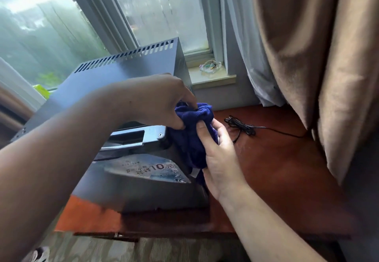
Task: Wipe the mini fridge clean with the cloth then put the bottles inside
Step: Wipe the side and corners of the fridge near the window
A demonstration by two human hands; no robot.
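Note:
A dark grey mini fridge [114, 79] with vent slots along its back stands on a reddish wooden table [276, 159]. Its door faces me, with a chrome handle [135, 135] and a printed sticker [155, 170]. A bunched dark blue cloth [192, 134] hangs at the fridge's front right corner. My left hand [164, 102] reaches over the fridge top and pinches the upper part of the cloth. My right hand [219, 157] grips the cloth from below and the right. No bottles are in view.
A black cable [242, 127] lies coiled on the table right of the fridge. Brown curtains [311, 57] hang at the right, a window [160, 9] behind. A small glass dish [211, 66] sits on the sill. Carpet [155, 249] lies below the table edge.

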